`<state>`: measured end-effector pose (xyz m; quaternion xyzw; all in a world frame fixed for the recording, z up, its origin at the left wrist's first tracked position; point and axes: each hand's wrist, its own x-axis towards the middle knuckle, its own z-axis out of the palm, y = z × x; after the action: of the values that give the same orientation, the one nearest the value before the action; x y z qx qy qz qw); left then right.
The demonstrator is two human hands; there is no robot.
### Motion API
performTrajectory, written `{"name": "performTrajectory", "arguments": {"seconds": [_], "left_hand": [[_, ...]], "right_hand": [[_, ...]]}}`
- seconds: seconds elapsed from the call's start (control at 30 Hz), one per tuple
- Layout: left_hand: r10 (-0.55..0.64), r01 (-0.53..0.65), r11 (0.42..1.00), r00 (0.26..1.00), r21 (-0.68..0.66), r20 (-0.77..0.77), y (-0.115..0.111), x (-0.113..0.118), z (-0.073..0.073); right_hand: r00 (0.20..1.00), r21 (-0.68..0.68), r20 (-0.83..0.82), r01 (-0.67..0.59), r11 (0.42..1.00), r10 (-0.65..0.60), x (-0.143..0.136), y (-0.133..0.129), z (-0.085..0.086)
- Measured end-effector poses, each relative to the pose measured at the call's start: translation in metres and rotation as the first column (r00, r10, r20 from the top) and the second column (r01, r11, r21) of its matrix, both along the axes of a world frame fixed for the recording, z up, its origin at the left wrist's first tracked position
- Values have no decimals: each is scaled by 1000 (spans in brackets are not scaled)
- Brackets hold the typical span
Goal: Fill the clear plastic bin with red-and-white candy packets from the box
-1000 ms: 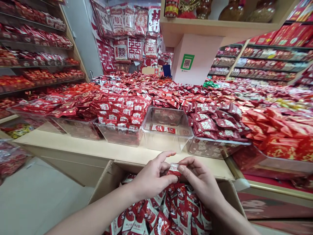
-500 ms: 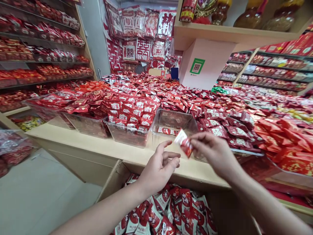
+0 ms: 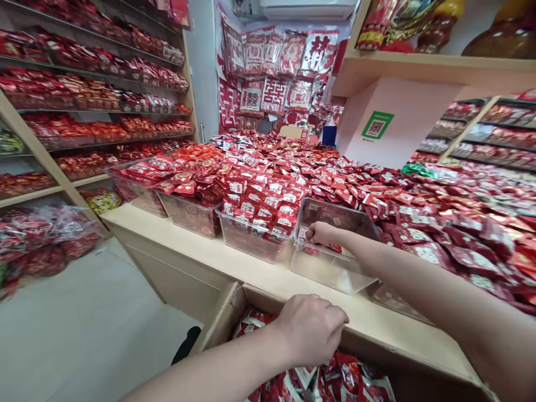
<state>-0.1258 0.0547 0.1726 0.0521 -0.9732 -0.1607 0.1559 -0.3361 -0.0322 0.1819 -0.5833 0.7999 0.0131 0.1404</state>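
Observation:
My right hand (image 3: 324, 233) reaches down into a clear plastic bin (image 3: 299, 248), its fingers closed on a small red-and-white candy packet (image 3: 304, 234). More red wrapping shows beneath that hand, partly covered by it. Closer to me, my left hand (image 3: 313, 328) hovers over an open cardboard carton (image 3: 232, 304) with its back turned up. Its fingers curl downward, and anything inside them is hidden. Loose red-and-white candy packets (image 3: 352, 374) lie jumbled in the carton, below the left hand.
Filled clear bins (image 3: 251, 237) line the counter edge (image 3: 184, 245) on the left. Red packets (image 3: 422, 234) heap up on the right. A white pillar (image 3: 389, 120) supports a wooden shelf (image 3: 419, 64) overhead. Plastic bags (image 3: 46, 240) sit on the floor at left.
My right hand has gone from above the counter into the clear bin with the packet. My left hand has lowered over the carton and its fingers have curled. The view has swung left.

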Motion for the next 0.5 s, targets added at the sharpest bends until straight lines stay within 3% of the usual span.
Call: {"name": "performTrajectory", "arguments": {"seconds": [0.27, 0.5], "left_hand": [[-12, 13, 1000, 999, -27, 39, -1, 0, 4], [-6, 6, 1000, 999, -13, 44, -1, -2, 0]], "right_hand": [[968, 74, -122, -210, 975, 218, 5, 3, -6], [965, 69, -162, -198, 978, 207, 0, -6, -15]]}}
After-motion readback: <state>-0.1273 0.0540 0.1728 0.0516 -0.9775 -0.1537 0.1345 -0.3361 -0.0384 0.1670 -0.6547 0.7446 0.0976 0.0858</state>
